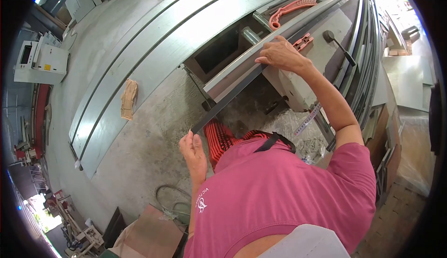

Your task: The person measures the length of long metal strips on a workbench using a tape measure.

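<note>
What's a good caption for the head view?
Left hand at the near end of a dark strip, right hand farther along, by a metal rail.

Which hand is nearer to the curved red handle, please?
The right hand. It rests by the metal bar, just across the bar from the curved red handle; the left hand is farther away, at the near end of the dark strip.
</note>
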{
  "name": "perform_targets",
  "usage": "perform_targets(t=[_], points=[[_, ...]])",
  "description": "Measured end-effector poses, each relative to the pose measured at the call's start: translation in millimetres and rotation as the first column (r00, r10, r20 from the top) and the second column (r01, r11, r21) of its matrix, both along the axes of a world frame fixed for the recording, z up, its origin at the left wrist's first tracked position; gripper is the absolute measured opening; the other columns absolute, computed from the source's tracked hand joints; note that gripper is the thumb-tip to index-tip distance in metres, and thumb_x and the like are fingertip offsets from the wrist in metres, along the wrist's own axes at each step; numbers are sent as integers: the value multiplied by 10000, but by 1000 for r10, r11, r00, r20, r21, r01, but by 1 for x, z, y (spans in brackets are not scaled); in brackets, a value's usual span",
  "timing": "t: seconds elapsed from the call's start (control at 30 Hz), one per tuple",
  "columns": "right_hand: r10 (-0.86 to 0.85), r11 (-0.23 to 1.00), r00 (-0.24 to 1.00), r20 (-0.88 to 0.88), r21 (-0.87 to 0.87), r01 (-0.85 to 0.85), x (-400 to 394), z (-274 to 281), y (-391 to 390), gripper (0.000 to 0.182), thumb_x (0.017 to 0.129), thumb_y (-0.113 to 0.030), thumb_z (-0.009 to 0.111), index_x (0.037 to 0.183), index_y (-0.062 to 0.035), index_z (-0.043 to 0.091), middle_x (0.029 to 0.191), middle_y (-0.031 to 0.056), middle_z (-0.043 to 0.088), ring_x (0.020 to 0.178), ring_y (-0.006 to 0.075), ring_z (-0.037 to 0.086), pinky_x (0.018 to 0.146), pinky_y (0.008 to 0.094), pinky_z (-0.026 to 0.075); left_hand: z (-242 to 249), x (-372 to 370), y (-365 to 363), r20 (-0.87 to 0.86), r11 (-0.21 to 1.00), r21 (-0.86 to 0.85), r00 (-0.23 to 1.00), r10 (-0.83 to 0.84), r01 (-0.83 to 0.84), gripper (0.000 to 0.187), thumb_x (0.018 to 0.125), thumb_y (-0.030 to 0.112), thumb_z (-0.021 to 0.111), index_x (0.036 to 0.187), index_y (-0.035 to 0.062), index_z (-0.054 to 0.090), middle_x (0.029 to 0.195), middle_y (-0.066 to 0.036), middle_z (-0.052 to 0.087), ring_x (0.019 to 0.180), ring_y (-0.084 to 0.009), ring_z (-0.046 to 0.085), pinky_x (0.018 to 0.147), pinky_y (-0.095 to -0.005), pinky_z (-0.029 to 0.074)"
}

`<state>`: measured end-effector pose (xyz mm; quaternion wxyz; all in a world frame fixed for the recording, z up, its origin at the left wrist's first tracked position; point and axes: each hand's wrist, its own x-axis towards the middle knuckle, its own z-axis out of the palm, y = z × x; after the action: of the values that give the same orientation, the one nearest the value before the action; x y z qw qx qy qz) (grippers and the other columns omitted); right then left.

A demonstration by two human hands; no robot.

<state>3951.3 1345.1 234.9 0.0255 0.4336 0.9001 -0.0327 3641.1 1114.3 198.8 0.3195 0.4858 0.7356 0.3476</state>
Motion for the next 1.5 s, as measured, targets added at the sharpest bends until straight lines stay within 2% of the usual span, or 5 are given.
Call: perform_targets(t=[0.33, 0.37, 0.93, 1.13, 1.5], points=[[-134, 989, 979, 154, -43, 142, 46, 3, 35, 503, 921, -469, 368, 794, -59, 630, 755, 69, 600, 816, 249, 568, 841, 381, 385, -7, 37, 35, 36, 976, 81, 977, -208, 205, 502, 932, 383, 468, 1166, -61, 470, 970, -122, 454, 907, -247, 430, 814, -351, 360], [-57, 993, 998, -16, 102, 58, 55, -7, 40, 592, 903, -502, 380, 635, -26, 606, 621, 118, 584, 658, 292, 594, 627, 392, 451, -3, 43, 40, 56, 969, 75, 969, -241, 237, 495, 929, 371, 479, 1166, -62, 466, 964, -124, 453, 898, -248, 434, 813, -350, 363], [-314, 949, 949, 26, -24, 314, 183, -3, 98, 547, 911, -518, 340, 900, -71, 655, 910, 111, 626, 928, 296, 570, 789, 419, 443, 0, 143, 144, 149, 861, 58, 848, -508, 506, 586, 921, 435, 471, 1157, -100, 443, 786, -107, 473, 741, -211, 471, 710, -333, 407], [-407, 912, 909, 89, -25, 410, 217, 2, 116, 530, 922, -502, 336, 948, -72, 646, 951, 107, 610, 997, 283, 544, 855, 452, 380, 11, 178, 176, 539, 788, -135, 712, -450, 601, 652, 911, 511, 436, 1198, -73, 402, 533, -8, 417, 444, -105, 409, 411, -255, 358], [-253, 938, 963, 89, 266, 222, 239, -9, 103, 367, 864, -459, 488, 1073, -177, 598, 1067, 58, 570, 1034, 234, 529, 893, 422, 360, 42, 225, 239, 703, 622, -264, 589, -399, 737, 504, 867, 609, 421, 790, 111, 436, 486, 11, 405, 370, -82, 398, 345, -220, 307]])
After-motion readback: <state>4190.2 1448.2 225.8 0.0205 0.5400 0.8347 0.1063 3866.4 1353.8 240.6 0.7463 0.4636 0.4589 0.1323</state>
